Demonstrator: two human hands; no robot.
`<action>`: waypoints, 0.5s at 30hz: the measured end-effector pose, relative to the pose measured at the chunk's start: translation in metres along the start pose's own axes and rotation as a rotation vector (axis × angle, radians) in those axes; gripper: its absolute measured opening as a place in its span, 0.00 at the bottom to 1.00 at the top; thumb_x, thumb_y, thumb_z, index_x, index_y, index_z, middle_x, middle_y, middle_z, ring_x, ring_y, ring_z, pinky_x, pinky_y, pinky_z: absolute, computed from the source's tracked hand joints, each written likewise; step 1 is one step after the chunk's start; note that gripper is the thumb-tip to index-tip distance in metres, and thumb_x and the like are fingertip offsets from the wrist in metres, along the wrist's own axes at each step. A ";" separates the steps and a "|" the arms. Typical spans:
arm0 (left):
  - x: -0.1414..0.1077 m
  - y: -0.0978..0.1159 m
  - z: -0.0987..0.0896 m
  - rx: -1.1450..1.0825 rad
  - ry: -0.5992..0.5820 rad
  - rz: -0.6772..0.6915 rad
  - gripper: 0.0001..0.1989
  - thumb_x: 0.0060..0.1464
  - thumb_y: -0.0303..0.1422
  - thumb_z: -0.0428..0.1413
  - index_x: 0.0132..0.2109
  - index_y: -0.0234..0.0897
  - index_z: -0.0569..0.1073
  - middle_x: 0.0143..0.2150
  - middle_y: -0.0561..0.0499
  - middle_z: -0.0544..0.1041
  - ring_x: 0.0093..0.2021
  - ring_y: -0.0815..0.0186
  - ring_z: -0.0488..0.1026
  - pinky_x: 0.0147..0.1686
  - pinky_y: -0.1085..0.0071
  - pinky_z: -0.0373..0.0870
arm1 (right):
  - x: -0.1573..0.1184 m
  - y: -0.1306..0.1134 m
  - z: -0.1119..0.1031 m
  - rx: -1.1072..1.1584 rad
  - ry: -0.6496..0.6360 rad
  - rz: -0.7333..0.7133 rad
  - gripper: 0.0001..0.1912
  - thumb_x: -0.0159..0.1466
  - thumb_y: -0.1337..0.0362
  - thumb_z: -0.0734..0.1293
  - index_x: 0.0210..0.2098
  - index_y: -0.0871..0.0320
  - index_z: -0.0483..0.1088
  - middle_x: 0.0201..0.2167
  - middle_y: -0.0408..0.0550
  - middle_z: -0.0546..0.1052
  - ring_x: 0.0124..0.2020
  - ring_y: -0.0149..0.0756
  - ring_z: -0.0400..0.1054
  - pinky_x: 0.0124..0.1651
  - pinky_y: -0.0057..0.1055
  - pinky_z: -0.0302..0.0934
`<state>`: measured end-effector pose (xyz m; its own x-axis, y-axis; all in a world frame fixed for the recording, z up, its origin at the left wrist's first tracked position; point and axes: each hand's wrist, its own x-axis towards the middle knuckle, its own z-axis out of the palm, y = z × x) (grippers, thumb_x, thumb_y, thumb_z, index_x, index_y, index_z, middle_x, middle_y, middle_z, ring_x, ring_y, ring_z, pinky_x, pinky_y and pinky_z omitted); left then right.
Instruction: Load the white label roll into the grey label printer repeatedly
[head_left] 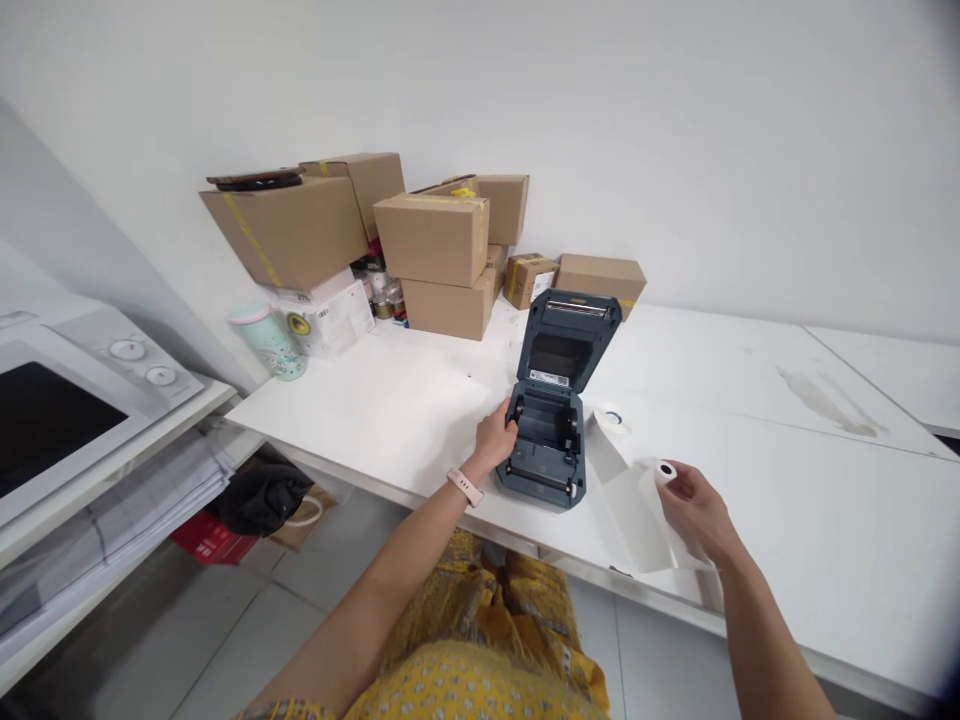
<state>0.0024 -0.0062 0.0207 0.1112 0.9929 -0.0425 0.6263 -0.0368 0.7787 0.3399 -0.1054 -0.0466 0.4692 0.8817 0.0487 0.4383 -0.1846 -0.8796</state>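
Note:
A dark grey label printer stands on the white table with its lid raised. My left hand grips the printer's left side, fingers wrapped over the edge. Right of the printer, my right hand holds a small white paper roll with a dark core, fingers closed round it. A loose strip of white paper lies on the table between the printer and my right hand. Behind that strip rests a second white roll.
Cardboard boxes are stacked along the wall, with smaller ones behind the printer. A mint tumbler and a white box stand at the table's left end. A microwave is at far left. The table's front edge runs close to me.

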 end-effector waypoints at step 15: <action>0.001 -0.001 0.000 0.020 0.011 0.026 0.30 0.58 0.28 0.47 0.67 0.42 0.63 0.58 0.46 0.76 0.56 0.53 0.74 0.58 0.58 0.66 | 0.012 -0.097 0.022 0.436 0.246 -0.108 0.32 0.55 0.58 0.70 0.59 0.51 0.66 0.58 0.54 0.73 0.59 0.45 0.69 0.64 0.51 0.59</action>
<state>0.0020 -0.0048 0.0203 0.1194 0.9927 -0.0156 0.6387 -0.0648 0.7667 0.2863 -0.0677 0.0285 0.6286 0.7478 0.2138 0.1586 0.1459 -0.9765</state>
